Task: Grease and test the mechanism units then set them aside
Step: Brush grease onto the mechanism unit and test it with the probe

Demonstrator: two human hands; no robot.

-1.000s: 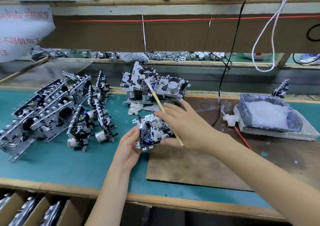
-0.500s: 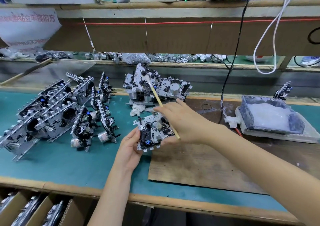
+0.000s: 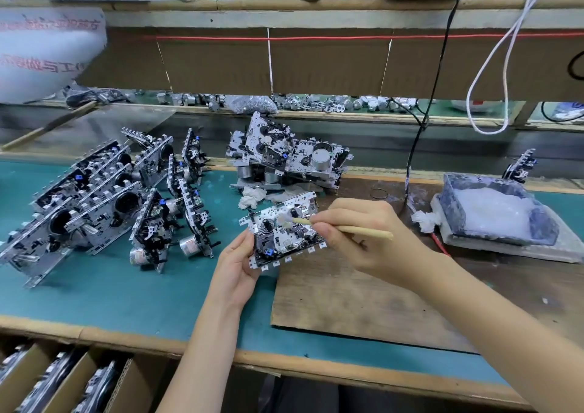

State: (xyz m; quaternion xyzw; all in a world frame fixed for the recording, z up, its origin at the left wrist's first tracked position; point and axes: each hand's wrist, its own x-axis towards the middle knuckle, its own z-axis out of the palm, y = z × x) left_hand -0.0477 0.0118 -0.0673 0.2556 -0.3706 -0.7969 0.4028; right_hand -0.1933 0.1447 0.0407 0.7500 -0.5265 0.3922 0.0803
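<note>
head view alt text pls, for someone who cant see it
A person's left hand holds a metal mechanism unit above a workbench while the right hand pinches a wooden brush, its white tip on the unit. More units stand in rows at left, and a tub of white grease sits at right.

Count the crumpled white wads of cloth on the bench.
2. One wad lies in front of the back pile of units; the second wad sits against the left side of the grease tray. More may hide under units.
</note>
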